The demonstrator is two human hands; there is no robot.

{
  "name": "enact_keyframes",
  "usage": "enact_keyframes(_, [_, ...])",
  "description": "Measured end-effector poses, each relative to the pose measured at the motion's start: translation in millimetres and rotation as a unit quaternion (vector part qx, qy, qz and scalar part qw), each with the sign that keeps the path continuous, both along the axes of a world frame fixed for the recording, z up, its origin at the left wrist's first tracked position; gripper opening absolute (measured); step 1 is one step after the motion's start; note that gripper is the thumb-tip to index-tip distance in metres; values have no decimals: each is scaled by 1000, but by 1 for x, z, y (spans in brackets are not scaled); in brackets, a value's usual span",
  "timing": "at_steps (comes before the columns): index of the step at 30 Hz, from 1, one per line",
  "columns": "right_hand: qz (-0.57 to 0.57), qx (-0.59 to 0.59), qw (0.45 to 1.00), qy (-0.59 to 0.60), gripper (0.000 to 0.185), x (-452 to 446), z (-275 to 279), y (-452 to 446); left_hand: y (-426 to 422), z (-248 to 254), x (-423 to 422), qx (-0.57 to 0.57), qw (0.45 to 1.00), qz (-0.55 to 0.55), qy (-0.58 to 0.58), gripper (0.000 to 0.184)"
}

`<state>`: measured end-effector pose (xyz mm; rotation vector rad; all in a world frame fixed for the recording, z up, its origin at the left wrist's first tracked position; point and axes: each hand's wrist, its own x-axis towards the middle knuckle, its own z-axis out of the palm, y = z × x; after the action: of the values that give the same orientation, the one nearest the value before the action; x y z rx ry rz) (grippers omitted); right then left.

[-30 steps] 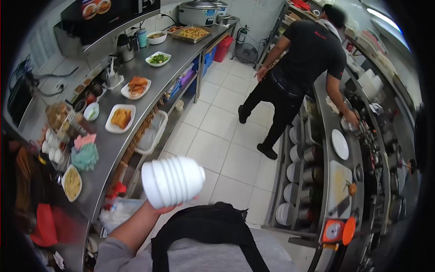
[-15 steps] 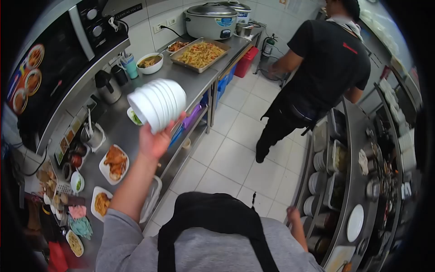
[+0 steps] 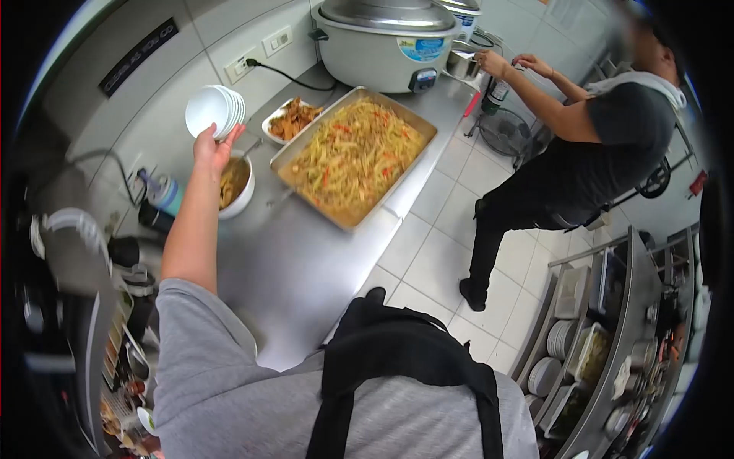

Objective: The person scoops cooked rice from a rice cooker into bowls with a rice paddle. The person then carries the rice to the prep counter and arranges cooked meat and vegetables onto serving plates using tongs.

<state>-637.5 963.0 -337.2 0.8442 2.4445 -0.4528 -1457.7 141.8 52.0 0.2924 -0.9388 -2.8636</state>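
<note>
White round bowls (image 3: 212,111) — nested, likely so one hand grips all; left hand (image 3: 213,151) fingers (image 3: 230,138) clamped on tilted stack — right hand unseen.

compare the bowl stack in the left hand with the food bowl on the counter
The bowl stack is several nested bowls; the food bowl is single. The bowl stack is held tipped in the left hand; the food bowl sits upright on the counter. Both are white.

White bowls (image 3: 215,111), grey sleeve (image 3: 200,317), black apron (image 3: 405,348)
</note>
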Motion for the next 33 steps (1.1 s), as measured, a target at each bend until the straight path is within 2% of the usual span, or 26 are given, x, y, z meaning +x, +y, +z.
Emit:
enact_keyframes(3, [-144, -52, 985, -72, 30, -54, 72, -37, -20, -31, -79, -35, 995, 22, -91, 56])
enact_keyframes(4, [-174, -61, 980, -72, 30, -75, 90, -40, -27, -45, -102, -41, 995, 21, -93, 56])
enact_keyframes(6, [-219, -72, 971, -67, 30, -114, 121, -40, -36, -66, -140, -66, 977, 16, -202, 56])
enact_keyframes(7, [-239, -78, 966, -59, 30, -130, 135, -37, -37, -65, -154, -72, 977, 16, -201, 56])
enact_keyframes(9, [-262, -80, 961, -35, 30, -160, 158, -26, -32, -79, -167, -103, 954, 56, -276, 54])
enact_keyframes(12, [-273, -112, 954, 53, 29, -196, 168, 14, -52, -121, -191, -104, 950, 17, -295, 52])
enact_keyframes(14, [-270, -236, 920, 161, 29, -204, 141, 69, -57, -124, -200, -106, 944, -2, -312, 51])
enact_keyframes(16, [-254, -37, 948, 186, 23, -306, 198, 34, -67, -137, -208, -124, 940, -14, -317, 50])
enact_keyframes(18, [-219, -40, 973, 59, 26, -361, 212, 38, -75, -137, -213, -145, 934, -47, -322, 49])
enact_keyframes(19, [-122, 30, 990, 62, 33, -374, 208, 38, -82, -136, -217, -159, 928, -68, -330, 48])
enact_keyframes(20, [-22, 101, 993, 64, 45, -393, 204, 35, -95, -135, -219, -200, 914, -104, -338, 52])
enact_keyframes(21, [-103, 123, 987, -11, 76, -447, 241, 6, -99, -133, -224, -240, 897, -136, -344, 55])
enact_keyframes(22, [-17, 193, 981, 9, 96, -499, 273, -9, -78, -105, -216, -362, 847, -94, -379, 60])
enact_keyframes(23, [38, 259, 961, 85, 108, -565, 318, -29, -56, -79, -205, -476, 778, -48, -407, 65])
enact_keyframes(24, [109, 316, 924, 186, 112, -622, 347, -30, -47, -74, -208, -479, 775, -51, -409, 65])
enact_keyframes(26, [189, 360, 839, 361, 110, -731, 415, -34, -66, -66, -213, -555, 695, -40, -455, 71])
enact_keyframes(27, [221, 372, 776, 459, 106, -776, 450, -39, -76, -63, -214, -565, 683, -45, -461, 71])
enact_keyframes(28, [249, 379, 712, 536, 101, -816, 476, -35, -82, -61, -218, -561, 690, -58, -454, 71])
enact_keyframes(30, [299, 399, 665, 556, 96, -885, 507, -19, -83, -59, -220, -557, 706, -80, -430, 71])
enact_keyframes(31, [323, 392, 680, 529, 92, -915, 519, -8, -77, -52, -221, -564, 707, -92, -416, 70])
enact_keyframes(32, [346, 384, 695, 500, 89, -944, 522, 5, -49, -37, -217, -599, 651, -18, -466, 69])
enact_keyframes(33, [361, 354, 736, 450, 80, -973, 514, 21, -38, -22, -222, -608, 622, -13, -493, 71])
